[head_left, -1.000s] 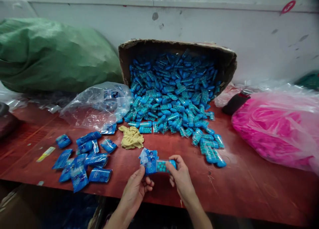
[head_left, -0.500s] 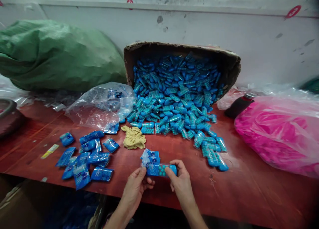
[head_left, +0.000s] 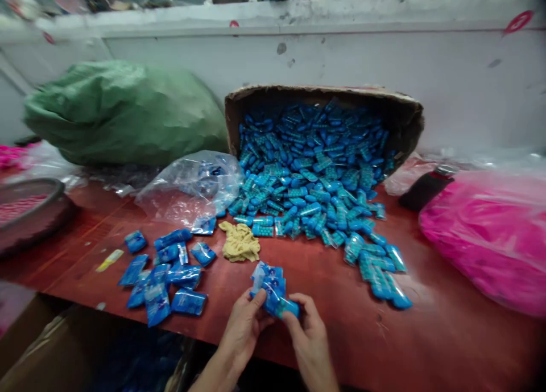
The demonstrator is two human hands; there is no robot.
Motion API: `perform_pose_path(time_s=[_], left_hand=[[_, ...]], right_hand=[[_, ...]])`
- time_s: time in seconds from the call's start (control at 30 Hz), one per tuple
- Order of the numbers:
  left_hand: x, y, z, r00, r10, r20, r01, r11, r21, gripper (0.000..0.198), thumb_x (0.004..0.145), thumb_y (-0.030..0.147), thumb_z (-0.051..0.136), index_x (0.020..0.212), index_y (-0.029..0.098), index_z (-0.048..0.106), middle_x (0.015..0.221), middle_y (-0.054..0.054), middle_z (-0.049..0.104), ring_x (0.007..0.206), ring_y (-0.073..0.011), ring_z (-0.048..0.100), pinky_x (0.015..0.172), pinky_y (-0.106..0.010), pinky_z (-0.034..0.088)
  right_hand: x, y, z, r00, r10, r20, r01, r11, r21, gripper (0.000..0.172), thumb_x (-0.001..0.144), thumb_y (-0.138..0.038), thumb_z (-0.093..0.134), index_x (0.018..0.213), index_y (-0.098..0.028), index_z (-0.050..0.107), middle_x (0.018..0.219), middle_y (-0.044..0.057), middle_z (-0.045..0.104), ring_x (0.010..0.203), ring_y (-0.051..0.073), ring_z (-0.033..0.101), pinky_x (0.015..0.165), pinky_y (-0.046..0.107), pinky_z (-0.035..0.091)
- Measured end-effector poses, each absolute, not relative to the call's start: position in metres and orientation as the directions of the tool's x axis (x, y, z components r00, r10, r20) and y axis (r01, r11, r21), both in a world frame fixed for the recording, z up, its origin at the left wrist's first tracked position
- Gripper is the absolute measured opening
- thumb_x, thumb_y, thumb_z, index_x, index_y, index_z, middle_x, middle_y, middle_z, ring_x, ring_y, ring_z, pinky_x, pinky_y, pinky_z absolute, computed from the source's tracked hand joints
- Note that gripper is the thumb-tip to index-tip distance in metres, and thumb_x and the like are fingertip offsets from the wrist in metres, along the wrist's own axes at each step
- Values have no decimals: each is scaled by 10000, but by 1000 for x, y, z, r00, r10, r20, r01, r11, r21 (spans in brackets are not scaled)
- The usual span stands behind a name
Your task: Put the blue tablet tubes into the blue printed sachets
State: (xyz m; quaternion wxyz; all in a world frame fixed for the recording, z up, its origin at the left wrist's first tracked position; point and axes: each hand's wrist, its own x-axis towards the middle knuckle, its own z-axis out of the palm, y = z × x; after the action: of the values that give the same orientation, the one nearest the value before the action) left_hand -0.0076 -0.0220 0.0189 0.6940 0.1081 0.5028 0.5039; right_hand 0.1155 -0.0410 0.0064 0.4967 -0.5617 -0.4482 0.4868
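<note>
Both my hands meet at the near edge of the red table (head_left: pixel 426 335). My left hand (head_left: pixel 243 330) pinches a small blue plastic bag (head_left: pixel 267 281) by its lower edge. My right hand (head_left: pixel 309 338) grips a blue capsule-shaped case (head_left: pixel 284 306), pushed into that bag. Behind them a cardboard box (head_left: pixel 409 116) lies on its side and spills a big heap of blue cases (head_left: pixel 315 181) onto the table. Several filled blue bags (head_left: pixel 166 278) lie to the left of my hands.
A green sack (head_left: pixel 119 113) lies at the back left, a clear plastic bag (head_left: pixel 187 187) in front of it. A yellow-tan rag (head_left: pixel 239 243) lies beside the heap. A pink plastic bag (head_left: pixel 490 238) fills the right side. A dark round basket (head_left: pixel 29 213) stands at the far left.
The blue case has gone further into the small bag and my hands have closed together. The camera has tilted up and turned left, so everything sits lower and further right.
</note>
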Motion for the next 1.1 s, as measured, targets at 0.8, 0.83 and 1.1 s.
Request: perform_pose_path(time_s=[0.8,0.83,1.1], left_hand=[[-12,-24,23,383,775,-502,-590,624,512,173,741,177,592,904,133,629,776,-54,666,648,-132,613,606,-271,507],[-10,-24,23,375,779,-503,-599,618,510,173,739,173,594,904,133,629,789,-55,667,656,-130,612,605,-266,508],[3,-33,24,216,780,-587,-648,564,511,117,693,198,649,780,119,644,723,-46,679,618,-134,617,594,-283,532]], right_hand=[[134,-22,8,-314,948,-57,-383,-181,-906,682,536,-225,764,1159,-338,513,1103,12,523,987,212,515,831,349,437],[132,-22,9,-296,954,-47,-398,-167,-902,649,536,-232,768,1134,-338,538,1084,9,529,980,209,518,829,342,437],[124,-25,5,-140,990,-28,-366,-78,-927,428,606,-370,718,1011,-270,621,937,23,573,876,199,550,775,311,454]])
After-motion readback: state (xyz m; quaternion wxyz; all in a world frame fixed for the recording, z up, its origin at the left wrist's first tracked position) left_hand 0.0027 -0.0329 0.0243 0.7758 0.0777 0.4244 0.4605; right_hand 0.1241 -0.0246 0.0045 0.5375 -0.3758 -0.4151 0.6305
